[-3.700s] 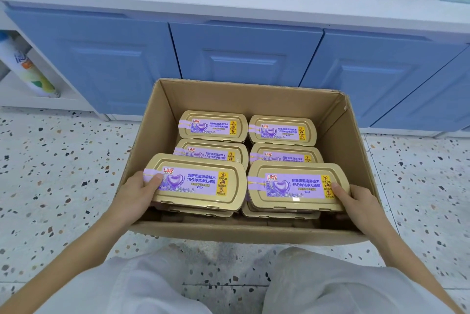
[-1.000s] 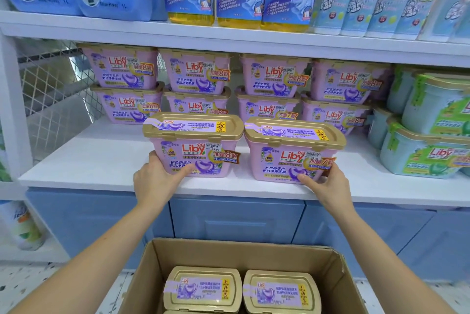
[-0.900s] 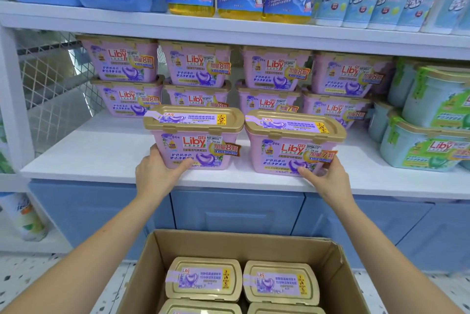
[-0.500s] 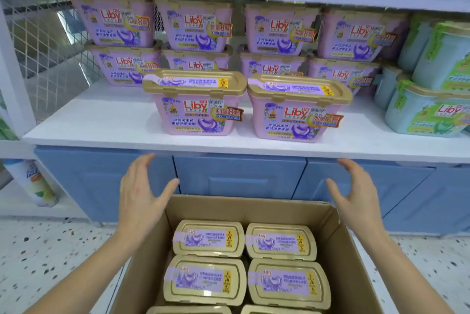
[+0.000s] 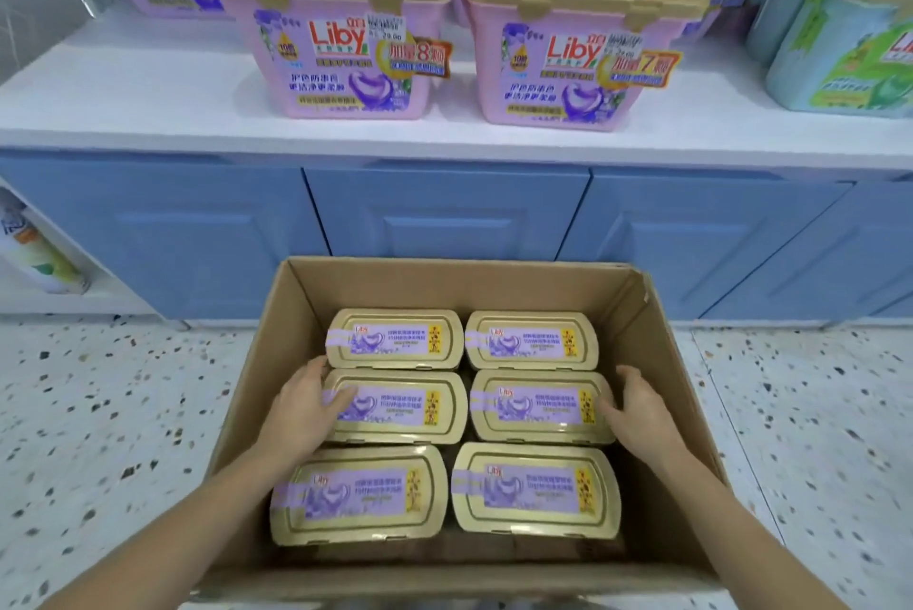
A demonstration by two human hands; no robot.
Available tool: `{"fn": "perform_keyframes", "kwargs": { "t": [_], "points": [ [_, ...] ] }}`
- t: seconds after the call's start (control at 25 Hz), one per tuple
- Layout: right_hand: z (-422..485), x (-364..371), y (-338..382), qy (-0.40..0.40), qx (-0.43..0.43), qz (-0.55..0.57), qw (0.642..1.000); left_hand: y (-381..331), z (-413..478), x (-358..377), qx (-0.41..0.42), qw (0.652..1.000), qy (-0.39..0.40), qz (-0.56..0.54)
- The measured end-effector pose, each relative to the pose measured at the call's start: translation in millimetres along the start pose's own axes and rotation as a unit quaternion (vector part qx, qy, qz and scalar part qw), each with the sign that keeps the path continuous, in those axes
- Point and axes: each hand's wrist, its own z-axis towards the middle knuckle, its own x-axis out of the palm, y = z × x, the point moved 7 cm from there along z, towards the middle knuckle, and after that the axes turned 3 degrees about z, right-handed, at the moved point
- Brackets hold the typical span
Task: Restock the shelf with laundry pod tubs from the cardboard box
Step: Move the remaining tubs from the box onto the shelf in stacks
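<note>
Head view: left hand (image 5: 301, 404) and right hand (image 5: 637, 407), fingers spread, cup the outer ends of the middle-row gold-lidded tubs (image 5: 400, 407) in the brown cardboard box (image 5: 657, 342)

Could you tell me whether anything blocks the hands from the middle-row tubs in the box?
Nothing visible does: the left hand and right hand already touch the outer ends of the middle-row tubs in the open cardboard box.
</note>
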Motion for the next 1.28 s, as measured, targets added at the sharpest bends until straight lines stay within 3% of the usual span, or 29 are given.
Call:
{"fn": "perform_keyframes", "kwargs": {
  "t": [0.2,0.28,0.4,0.6,0.92,1.16,1.28],
  "points": [
    [5,31,-19,0.032,0.07,0.049,0.996,37,2,31,-0.07,0.994,0.062,0.06],
    [11,34,-29,0.016,0.1,0.061,0.993,46,5,39,-0.093,0.993,0.07,0.036],
    [14,39,-40,0.01,0.122,0.085,0.989,57,6,47,-0.147,0.987,0.047,-0.041],
    [16,41,-43,-0.003,0.129,0.138,0.982,65,7,49,-0.173,0.983,0.032,-0.044],
    [13,28,-28,-0.007,0.059,0.094,0.994,58,3,35,-0.163,0.984,0.005,-0.068],
    [-6,-2,-4,-0.058,-0.023,0.046,0.997,27,-10,1,-0.074,0.996,-0.05,-0.012],
    [-16,-23,7,-0.098,-0.043,0.044,0.993,17,-19,-25,-0.039,0.993,-0.102,-0.041]
  ]
}}
